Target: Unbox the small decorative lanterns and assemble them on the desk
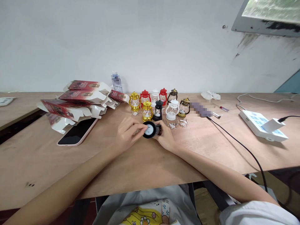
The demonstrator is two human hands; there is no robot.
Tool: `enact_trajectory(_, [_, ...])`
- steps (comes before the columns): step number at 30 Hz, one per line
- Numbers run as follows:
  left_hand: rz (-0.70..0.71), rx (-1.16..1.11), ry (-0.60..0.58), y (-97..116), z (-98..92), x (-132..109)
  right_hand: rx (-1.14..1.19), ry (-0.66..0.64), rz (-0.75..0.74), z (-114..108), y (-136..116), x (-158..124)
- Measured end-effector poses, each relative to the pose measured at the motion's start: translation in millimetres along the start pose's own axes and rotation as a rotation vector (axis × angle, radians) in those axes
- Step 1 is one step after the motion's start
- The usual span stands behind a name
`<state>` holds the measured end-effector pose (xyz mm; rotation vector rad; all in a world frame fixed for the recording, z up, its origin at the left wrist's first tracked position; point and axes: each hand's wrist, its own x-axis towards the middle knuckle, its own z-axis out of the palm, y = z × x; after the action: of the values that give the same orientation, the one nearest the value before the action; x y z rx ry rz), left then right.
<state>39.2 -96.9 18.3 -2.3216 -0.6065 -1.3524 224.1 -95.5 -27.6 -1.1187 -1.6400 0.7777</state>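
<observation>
A black miniature lantern [158,131] is tipped in my hands so that its round underside with a white disc [148,130] faces me. My right hand [167,136] is wrapped around the lantern's body from the right. From the left, the bent fingers of my left hand [127,132] pinch at the rim, fingertips against the white disc. Just behind stand more small lanterns: a gold one [147,112], a black one [158,111], a white one [172,111] and a bronze one [184,108]. Red, white, gold and bronze ones form a row at the back.
Red-and-white cardboard boxes [81,97] pile up at left, partly over a phone [77,134]. A plastic bottle [116,82] stands by the wall. Metal wire pieces [172,125] lie before the lanterns. To the right are a screwdriver [223,108], crumpled tissue [210,95], a power strip [261,125] and a black cable [236,140].
</observation>
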Motion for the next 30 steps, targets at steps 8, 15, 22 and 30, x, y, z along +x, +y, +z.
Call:
enact_trajectory(8, [0.015, 0.120, 0.036, 6.9, -1.6, 3.1, -0.019, 0.002, 0.000, -0.4, -1.9, -0.4])
enact_trajectory(15, [0.041, 0.162, -0.011, 6.1, -0.4, 0.4, -0.040, 0.007, 0.001, -0.6, -2.1, -0.5])
enact_trajectory(22, [0.066, 0.211, -0.004, 4.3, 1.1, 0.3, -0.099, 0.015, -0.005, -1.3, -2.0, -1.2])
enact_trajectory(30, [0.083, 0.285, -0.025, 8.6, -2.2, 3.1, -0.114, 0.018, -0.003, -1.3, -3.0, -1.5])
